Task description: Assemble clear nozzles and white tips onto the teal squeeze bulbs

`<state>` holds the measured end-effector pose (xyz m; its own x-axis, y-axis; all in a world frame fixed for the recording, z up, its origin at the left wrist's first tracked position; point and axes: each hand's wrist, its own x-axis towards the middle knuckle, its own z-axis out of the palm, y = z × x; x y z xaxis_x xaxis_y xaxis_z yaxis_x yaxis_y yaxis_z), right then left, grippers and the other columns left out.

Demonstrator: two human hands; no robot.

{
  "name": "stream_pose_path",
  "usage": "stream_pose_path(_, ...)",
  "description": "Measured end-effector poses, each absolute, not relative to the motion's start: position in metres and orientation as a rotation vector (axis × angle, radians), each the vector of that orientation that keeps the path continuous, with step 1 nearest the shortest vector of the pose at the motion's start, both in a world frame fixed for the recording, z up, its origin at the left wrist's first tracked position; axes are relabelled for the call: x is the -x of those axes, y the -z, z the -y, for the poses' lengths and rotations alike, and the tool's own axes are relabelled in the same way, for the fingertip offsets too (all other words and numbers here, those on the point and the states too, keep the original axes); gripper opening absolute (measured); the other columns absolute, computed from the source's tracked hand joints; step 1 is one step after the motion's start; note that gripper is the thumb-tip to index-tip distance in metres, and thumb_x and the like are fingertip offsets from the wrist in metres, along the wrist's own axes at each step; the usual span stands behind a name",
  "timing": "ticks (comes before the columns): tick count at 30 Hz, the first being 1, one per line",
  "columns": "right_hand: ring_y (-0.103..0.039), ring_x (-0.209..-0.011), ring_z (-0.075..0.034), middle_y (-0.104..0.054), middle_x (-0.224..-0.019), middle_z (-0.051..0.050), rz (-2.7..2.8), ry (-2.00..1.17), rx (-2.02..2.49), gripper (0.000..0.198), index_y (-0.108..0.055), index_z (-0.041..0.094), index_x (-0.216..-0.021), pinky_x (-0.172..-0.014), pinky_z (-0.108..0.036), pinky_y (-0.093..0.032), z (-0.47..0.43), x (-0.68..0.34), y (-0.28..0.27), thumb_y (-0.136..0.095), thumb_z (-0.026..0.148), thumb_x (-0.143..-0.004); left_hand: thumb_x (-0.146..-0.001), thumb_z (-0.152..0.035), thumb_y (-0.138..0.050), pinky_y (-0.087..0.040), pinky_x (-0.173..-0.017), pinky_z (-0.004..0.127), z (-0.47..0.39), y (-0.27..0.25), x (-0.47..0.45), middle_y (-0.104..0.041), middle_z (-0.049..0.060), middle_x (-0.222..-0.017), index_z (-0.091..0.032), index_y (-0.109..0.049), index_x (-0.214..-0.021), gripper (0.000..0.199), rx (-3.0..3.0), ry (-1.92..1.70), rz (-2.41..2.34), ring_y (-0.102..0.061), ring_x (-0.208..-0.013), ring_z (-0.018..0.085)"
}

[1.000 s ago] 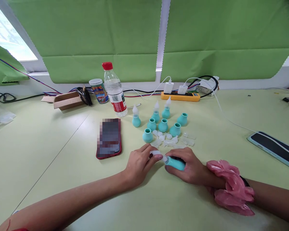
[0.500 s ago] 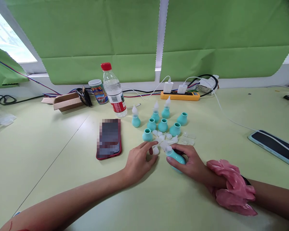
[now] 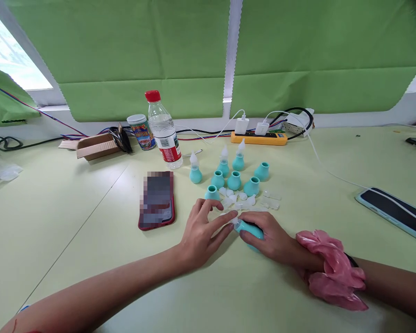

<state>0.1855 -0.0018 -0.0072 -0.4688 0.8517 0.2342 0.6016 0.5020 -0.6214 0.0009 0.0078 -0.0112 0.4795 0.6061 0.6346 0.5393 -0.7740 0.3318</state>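
Note:
My right hand [image 3: 270,231] is wrapped round a teal squeeze bulb [image 3: 250,228], which lies tilted with its neck to the left. At that neck, the thumb and index finger of my left hand [image 3: 201,233] pinch a whitish nozzle [image 3: 235,222], partly hidden by the fingertips. Beyond my hands stand several neckless-topped teal bulbs with bare openings, such as an open bulb [image 3: 234,181]. Farther back are three bulbs fitted with pointed translucent nozzles, one being the left fitted bulb [image 3: 195,175]. Loose translucent pieces [image 3: 242,203] lie between the open bulbs and my hands.
A phone in a red case [image 3: 172,203] lies left of the bulbs. Behind it stand a water bottle [image 3: 169,148] and a printed can [image 3: 143,133]. An orange power strip [image 3: 258,138] sits by the wall. A white cable runs over a light-blue device [image 3: 395,212] at right.
My left hand has moved right, and its thumb and index finger have come onto the nozzle. The bulb in my right hand has tipped lower, its nozzle now pointing more to the left.

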Motion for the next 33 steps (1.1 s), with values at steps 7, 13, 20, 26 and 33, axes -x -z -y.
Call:
stream_pose_path(7, -0.042, -0.056, -0.011, -0.049, -0.060, 0.001, 2.212, -0.642, 1.293, 0.020, -0.048, 0.017, -0.066, -0.054, -0.023, -0.033, 0.0032, -0.1822, 0.0056, -0.045, 0.032, -0.079, -0.077, -0.022, -0.058, -0.034, -0.066, 0.034, -0.0143, 0.0068, -0.0001, -0.058, 0.006, -0.087, -0.025, -0.064, -0.091, 0.016, -2.822, -1.330, -1.099, -0.044, -0.082, 0.019)
stream_pose_path(13, -0.040, -0.054, -0.010, -0.044, -0.057, 0.003, 2.217, -0.659, 1.327, 0.025, -0.041, 0.017, -0.062, -0.051, -0.022, -0.030, 0.0050, -0.1810, 0.0055, -0.041, 0.033, -0.082, -0.071, -0.014, -0.063, -0.026, -0.066, 0.035, -0.0148, 0.0049, 0.0003, -0.064, 0.001, -0.078, -0.018, -0.060, -0.081, 0.010, -3.083, -1.511, -0.949, -0.046, -0.076, 0.018)
stream_pose_path(20, -0.039, -0.054, -0.011, -0.047, -0.060, 0.002, 2.268, -0.531, 1.354, 0.020, -0.041, 0.018, -0.066, -0.052, -0.024, -0.030, 0.0089, -0.1794, 0.0077, -0.042, 0.032, -0.080, -0.074, -0.009, -0.058, -0.027, -0.065, 0.034, -0.0137, 0.0066, 0.0006, -0.064, 0.003, -0.078, -0.013, -0.056, -0.081, 0.009, -3.085, -1.374, -0.868, -0.045, -0.077, 0.018)
stream_pose_path(26, -0.042, -0.055, -0.013, -0.049, -0.063, 0.000, 2.324, -0.474, 1.325, 0.016, -0.040, 0.018, -0.074, -0.054, -0.026, -0.030, 0.0107, -0.1781, 0.0077, -0.040, 0.032, -0.080, -0.078, -0.009, -0.053, -0.029, -0.067, 0.033, -0.0117, 0.0048, -0.0003, -0.063, 0.003, -0.077, -0.014, -0.053, -0.078, 0.005, -2.975, -1.258, -0.915, -0.043, -0.079, 0.018)
stream_pose_path(33, -0.045, -0.053, -0.015, -0.050, -0.061, 0.001, 2.334, -0.473, 1.400, 0.018, -0.038, 0.018, -0.084, -0.051, -0.026, -0.027, 0.0101, -0.1787, 0.0066, -0.033, 0.036, -0.084, -0.077, -0.014, -0.057, -0.031, -0.064, 0.030, -0.0132, 0.0030, -0.0003, -0.064, 0.001, -0.074, -0.015, -0.055, -0.088, 0.011, -2.620, -1.388, -0.903, -0.045, -0.072, 0.014)
